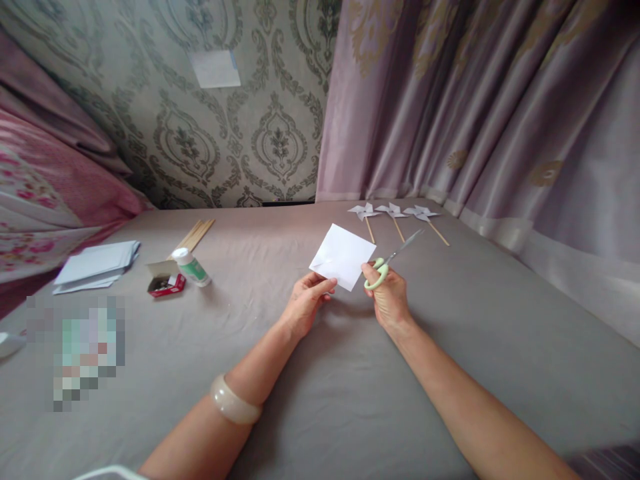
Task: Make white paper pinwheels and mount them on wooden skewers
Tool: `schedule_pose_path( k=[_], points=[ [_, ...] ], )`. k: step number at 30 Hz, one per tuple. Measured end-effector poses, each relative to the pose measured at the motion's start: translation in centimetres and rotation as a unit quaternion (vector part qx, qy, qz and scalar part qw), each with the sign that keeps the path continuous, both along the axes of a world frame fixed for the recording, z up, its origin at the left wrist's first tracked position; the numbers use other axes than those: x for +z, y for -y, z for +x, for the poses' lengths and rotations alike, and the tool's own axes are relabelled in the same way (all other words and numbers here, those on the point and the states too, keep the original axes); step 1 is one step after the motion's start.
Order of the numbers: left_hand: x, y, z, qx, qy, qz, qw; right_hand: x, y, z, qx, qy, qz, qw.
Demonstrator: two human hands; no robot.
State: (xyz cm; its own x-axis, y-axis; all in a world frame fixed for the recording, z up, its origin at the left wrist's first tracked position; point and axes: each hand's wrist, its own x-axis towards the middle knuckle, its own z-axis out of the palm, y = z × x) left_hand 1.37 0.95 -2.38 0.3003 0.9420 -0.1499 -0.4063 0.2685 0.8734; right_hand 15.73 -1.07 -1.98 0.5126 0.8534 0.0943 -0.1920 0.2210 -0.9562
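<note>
A white square of paper (343, 257) is pinched at its lower edge by my left hand (309, 300), thumb on top. One slit or crease shows near its left corner. My right hand (390, 297) grips green-handled scissors (377, 275) beside the paper's right corner. Their blades point up and to the right, away from the paper, and look nearly closed. Beyond the hands, three white paper pinwheels on sticks lie in a row: a left pinwheel (365, 212), a middle pinwheel (391, 211) and a right pinwheel (421, 213).
On the left of the grey cloth surface (280, 427) lie a paper stack (97, 265), wooden sticks (197, 235), an open red box (167, 285) of small items and a white-and-green bottle (193, 268). A blurred-out item (87, 347) sits nearer. Curtains (425, 100) hang at right.
</note>
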Motion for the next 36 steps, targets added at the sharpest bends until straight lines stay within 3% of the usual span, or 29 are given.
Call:
schedule_pose_path(
  k=[10,15,18,22,26,30,36],
  points=[
    [-0.3,0.4,0.6,0.004,-0.029,0.013,0.999,0.1,0.3,-0.5,0.01,0.009,-0.001,1.0],
    [-0.2,-0.5,-0.1,0.035,-0.02,0.027,0.999,-0.1,0.4,0.0,0.05,0.094,-0.059,0.993],
    [0.4,-1.0,-0.7,0.065,-0.007,0.039,0.997,0.3,0.8,0.4,0.13,0.195,-0.118,0.965],
    [1.5,-1.5,-1.4,0.093,0.013,0.036,0.995,1.3,1.5,0.3,0.246,0.325,-0.172,0.897],
    [2.3,-1.6,-1.7,0.104,0.03,0.044,0.993,1.8,2.1,-0.2,0.313,0.4,-0.166,0.845],
    [2.7,-1.5,-1.7,0.104,0.043,0.047,0.993,1.6,2.4,-0.5,0.368,0.41,-0.136,0.824],
    [2.9,-1.2,-1.3,0.097,0.047,0.042,0.993,1.5,2.6,-0.7,0.381,0.42,-0.122,0.814]
  ],
)
